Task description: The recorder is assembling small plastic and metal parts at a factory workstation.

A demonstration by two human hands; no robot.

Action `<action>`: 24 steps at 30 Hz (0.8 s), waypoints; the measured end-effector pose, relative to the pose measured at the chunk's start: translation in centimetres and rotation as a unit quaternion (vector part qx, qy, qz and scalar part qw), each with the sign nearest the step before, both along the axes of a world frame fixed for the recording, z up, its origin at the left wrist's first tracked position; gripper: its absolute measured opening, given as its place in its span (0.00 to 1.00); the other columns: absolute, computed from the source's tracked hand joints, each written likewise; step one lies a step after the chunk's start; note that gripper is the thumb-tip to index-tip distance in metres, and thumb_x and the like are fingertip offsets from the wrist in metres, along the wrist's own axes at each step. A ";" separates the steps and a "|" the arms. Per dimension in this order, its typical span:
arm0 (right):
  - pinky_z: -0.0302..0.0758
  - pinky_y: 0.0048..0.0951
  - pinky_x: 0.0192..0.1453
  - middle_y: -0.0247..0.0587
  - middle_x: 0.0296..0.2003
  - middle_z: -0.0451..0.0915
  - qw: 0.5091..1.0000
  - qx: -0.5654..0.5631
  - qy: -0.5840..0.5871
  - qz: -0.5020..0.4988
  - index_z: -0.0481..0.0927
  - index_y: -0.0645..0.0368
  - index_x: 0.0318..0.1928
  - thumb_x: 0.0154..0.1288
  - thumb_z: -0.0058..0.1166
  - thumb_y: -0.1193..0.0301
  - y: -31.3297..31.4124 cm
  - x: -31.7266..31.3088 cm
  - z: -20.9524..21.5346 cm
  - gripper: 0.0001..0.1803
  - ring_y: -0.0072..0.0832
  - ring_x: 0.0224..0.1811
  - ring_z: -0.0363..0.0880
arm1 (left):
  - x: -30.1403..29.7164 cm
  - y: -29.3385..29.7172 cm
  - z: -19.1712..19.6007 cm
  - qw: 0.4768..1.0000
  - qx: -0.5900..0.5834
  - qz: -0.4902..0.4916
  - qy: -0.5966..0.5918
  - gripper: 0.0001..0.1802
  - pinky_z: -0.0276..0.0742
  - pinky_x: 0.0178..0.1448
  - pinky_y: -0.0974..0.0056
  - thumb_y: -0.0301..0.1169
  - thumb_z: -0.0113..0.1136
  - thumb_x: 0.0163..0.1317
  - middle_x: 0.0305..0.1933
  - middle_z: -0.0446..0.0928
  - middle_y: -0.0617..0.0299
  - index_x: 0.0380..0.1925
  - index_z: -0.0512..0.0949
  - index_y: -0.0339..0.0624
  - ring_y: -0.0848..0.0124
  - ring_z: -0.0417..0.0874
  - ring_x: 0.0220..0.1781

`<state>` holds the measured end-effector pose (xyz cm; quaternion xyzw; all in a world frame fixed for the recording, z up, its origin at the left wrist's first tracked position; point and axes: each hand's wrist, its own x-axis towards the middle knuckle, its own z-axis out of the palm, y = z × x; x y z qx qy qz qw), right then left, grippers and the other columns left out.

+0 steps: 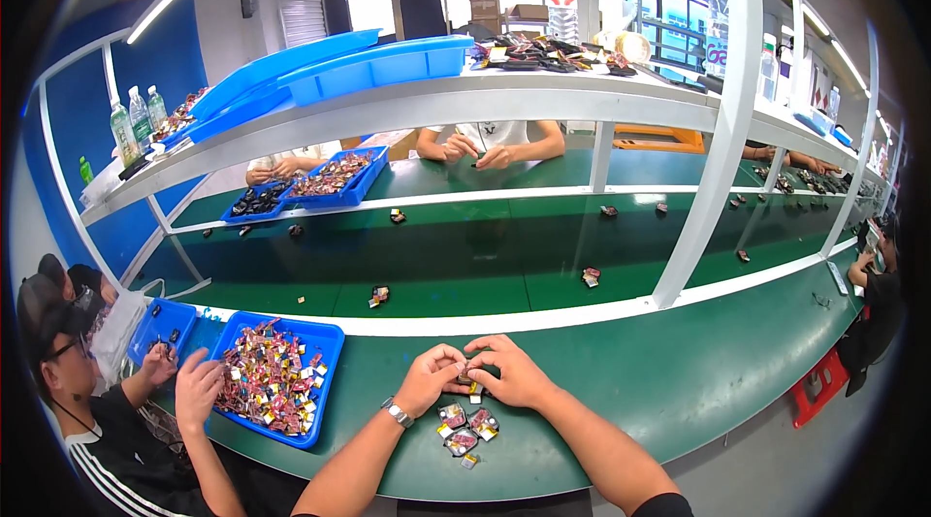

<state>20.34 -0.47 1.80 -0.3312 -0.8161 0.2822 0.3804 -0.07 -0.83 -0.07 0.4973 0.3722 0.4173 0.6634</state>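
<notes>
My left hand [433, 379], with a watch [397, 411] on its wrist, pinches a small electronic module [475, 388] with white and yellow parts. My right hand [514, 376] meets it there, its thumb and fingertips closed on the same piece. Fingers cover most of the module, so its details are hidden. Just below, on the green table [601, 391], lies a small cluster of similar modules [460, 440] with reddish boards, dark wires and silvery-white parts. A loose white-and-yellow piece [470, 461] sits at the cluster's near edge.
Left of my hands stands a blue tray [335, 362] heaped with modules. A co-worker [126, 449] reaches beside it, near another blue tray [145, 323]. Ahead, a white rail [436, 325] borders a green belt [465, 274] with scattered modules; a loaded shelf [543, 108] crosses above.
</notes>
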 end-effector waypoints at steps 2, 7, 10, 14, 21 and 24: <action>0.71 0.37 0.61 0.40 0.51 0.77 0.998 0.026 -0.041 -0.031 0.83 0.58 0.38 0.61 0.59 0.70 -0.3 0.2 0.2 0.07 0.38 0.59 0.71 | 0.5 -0.1 0.5 1.000 0.006 -0.003 0.015 0.08 0.85 0.50 0.64 0.26 0.50 0.71 0.49 0.77 0.58 0.48 0.71 0.38 0.71 0.81 0.50; 0.73 0.36 0.58 0.39 0.50 0.77 0.994 0.085 -0.024 -0.063 0.84 0.58 0.36 0.57 0.61 0.72 -0.4 -0.4 0.3 0.06 0.38 0.56 0.73 | 0.5 -0.2 0.3 0.999 0.029 -0.002 -0.015 0.13 0.84 0.54 0.60 0.25 0.47 0.71 0.53 0.76 0.55 0.54 0.69 0.38 0.67 0.82 0.52; 0.75 0.35 0.56 0.38 0.50 0.78 0.992 0.103 -0.011 -0.077 0.84 0.57 0.36 0.55 0.63 0.73 -0.4 -0.6 0.4 0.06 0.37 0.55 0.74 | 0.2 0.1 -0.2 0.999 0.029 -0.013 -0.036 0.14 0.83 0.56 0.59 0.25 0.46 0.72 0.54 0.76 0.54 0.56 0.68 0.38 0.66 0.81 0.54; 0.75 0.34 0.56 0.38 0.48 0.78 0.988 0.131 -0.001 -0.081 0.85 0.57 0.34 0.54 0.62 0.74 -0.4 -0.8 0.0 0.06 0.37 0.54 0.75 | 0.2 0.2 -0.6 0.997 0.031 -0.014 -0.062 0.13 0.82 0.58 0.58 0.26 0.46 0.72 0.54 0.76 0.53 0.54 0.69 0.38 0.66 0.80 0.55; 0.73 0.35 0.59 0.36 0.50 0.80 0.991 0.065 0.046 -0.104 0.86 0.56 0.34 0.56 0.62 0.72 -0.4 -1.4 -0.8 0.05 0.37 0.56 0.74 | 0.1 0.2 -0.5 0.997 0.038 -0.016 -0.063 0.12 0.82 0.58 0.58 0.26 0.47 0.72 0.53 0.76 0.54 0.53 0.69 0.38 0.66 0.80 0.54; 0.73 0.37 0.60 0.37 0.49 0.81 0.991 0.033 0.063 -0.113 0.87 0.54 0.36 0.55 0.63 0.73 -0.4 -1.6 -1.0 0.07 0.37 0.55 0.75 | 0.2 0.1 -0.2 0.998 0.034 -0.011 -0.061 0.12 0.82 0.56 0.61 0.26 0.48 0.71 0.52 0.77 0.56 0.53 0.69 0.39 0.69 0.81 0.53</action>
